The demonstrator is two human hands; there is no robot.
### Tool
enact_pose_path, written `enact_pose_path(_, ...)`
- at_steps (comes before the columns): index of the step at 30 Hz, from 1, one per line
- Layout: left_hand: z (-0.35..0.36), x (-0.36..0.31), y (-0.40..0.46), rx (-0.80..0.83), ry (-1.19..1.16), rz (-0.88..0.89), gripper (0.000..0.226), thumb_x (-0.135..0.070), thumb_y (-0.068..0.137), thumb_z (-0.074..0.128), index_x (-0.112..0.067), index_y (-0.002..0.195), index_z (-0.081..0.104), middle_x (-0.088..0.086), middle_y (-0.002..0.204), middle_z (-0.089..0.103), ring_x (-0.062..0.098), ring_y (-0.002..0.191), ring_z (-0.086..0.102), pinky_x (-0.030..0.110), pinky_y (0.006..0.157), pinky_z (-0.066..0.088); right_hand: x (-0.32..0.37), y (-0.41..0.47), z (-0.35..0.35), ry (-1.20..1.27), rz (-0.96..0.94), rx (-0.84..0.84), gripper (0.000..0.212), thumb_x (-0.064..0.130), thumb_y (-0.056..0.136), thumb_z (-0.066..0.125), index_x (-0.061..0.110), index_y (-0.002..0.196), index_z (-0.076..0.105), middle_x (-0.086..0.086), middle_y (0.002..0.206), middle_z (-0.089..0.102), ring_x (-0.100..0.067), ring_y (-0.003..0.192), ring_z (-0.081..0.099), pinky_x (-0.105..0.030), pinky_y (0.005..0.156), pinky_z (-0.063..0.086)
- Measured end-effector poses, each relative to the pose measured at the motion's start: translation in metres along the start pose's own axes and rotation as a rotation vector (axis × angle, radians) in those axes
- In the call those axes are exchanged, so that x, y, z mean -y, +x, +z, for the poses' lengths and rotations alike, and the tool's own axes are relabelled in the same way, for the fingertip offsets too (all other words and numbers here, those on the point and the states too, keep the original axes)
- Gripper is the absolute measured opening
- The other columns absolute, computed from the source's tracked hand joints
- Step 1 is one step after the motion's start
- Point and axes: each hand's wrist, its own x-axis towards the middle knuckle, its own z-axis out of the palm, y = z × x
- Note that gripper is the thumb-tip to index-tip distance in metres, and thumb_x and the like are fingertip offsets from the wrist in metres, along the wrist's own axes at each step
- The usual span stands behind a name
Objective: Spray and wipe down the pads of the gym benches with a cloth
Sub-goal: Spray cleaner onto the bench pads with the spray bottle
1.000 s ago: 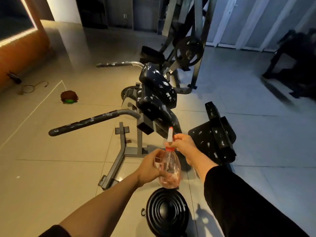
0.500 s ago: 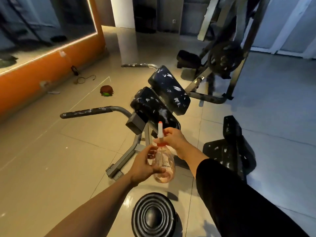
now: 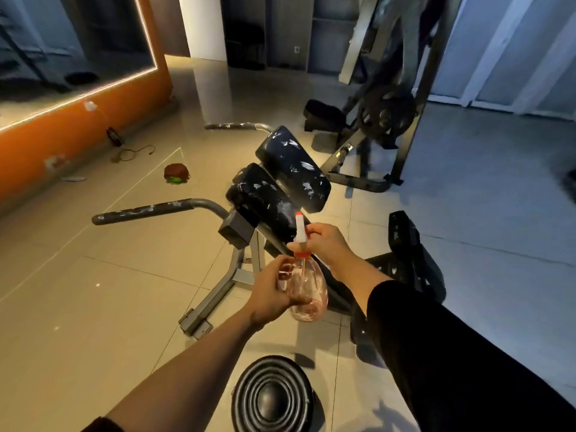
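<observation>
Head view: left hand point(image 3: 270, 289) wrapped round the body of the clear spray bottle point(image 3: 307, 289), held upright above the floor tiles point(image 3: 93, 291). Right hand point(image 3: 327, 243) gripped the white-and-red nozzle head point(image 3: 300, 233) at the neck. Two black bench pads point(image 3: 280, 185), flecked white, sat just beyond the bottle on the grey frame point(image 3: 230, 275). Round black ribbed disc point(image 3: 271, 397) lay on the floor below. Cloth wasn't identifiable.
</observation>
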Motion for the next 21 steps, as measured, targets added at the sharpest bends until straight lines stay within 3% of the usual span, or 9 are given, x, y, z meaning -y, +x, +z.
enact_pose_path(4,0.0,0.001,0.007,-0.002,-0.003,0.01,0.066,-0.005,0.068,0.084,-0.022,0.121,0.05,-0.009,0.115,0.055,0.01,0.108,0.055,0.032,0.09,0.055,-0.001,0.004,-0.005,0.016,-0.005,0.028,0.052,0.016,0.075,0.082,0.007,0.12,0.059,-0.006,0.109,0.062,-0.023,0.101,0.059,-0.028,0.079,0.049)
enact_pose_path(7,-0.001,-0.005,0.02,-0.026,0.015,0.026,0.068,-0.005,0.067,0.086,-0.023,0.121,0.05,-0.011,0.115,0.055,0.006,0.107,0.054,0.024,0.084,0.054,0.002,0.015,-0.016,0.078,-0.032,0.091,0.058,0.011,0.074,0.081,0.009,0.126,0.055,-0.008,0.117,0.061,-0.023,0.107,0.058,-0.028,0.082,0.049)
enact_pose_path(14,0.02,-0.024,0.093,-0.087,-0.008,-0.022,0.065,-0.009,0.067,0.086,-0.026,0.12,0.054,-0.004,0.121,0.058,0.013,0.116,0.055,0.044,0.096,0.053,0.005,0.08,-0.067,0.141,-0.096,0.138,0.039,0.01,0.073,0.082,0.012,0.107,0.064,0.001,0.096,0.069,-0.011,0.089,0.064,-0.02,0.069,0.047)
enact_pose_path(17,0.041,-0.031,0.127,-0.09,-0.006,-0.066,0.063,-0.009,0.068,0.085,-0.027,0.119,0.054,-0.004,0.122,0.057,0.015,0.118,0.053,0.04,0.094,0.055,0.0,0.112,-0.094,0.126,-0.056,0.12,0.032,0.015,0.075,0.082,0.007,0.103,0.069,0.002,0.089,0.068,-0.013,0.085,0.063,-0.02,0.065,0.046)
enact_pose_path(21,0.058,-0.03,0.153,-0.138,-0.021,-0.113,0.06,-0.013,0.068,0.085,-0.028,0.118,0.055,-0.003,0.122,0.057,0.014,0.116,0.054,0.03,0.083,0.055,-0.008,0.147,-0.105,0.14,0.021,0.167,0.014,0.014,0.075,0.081,0.012,0.083,0.07,-0.004,0.083,0.07,-0.02,0.084,0.066,-0.025,0.067,0.051)
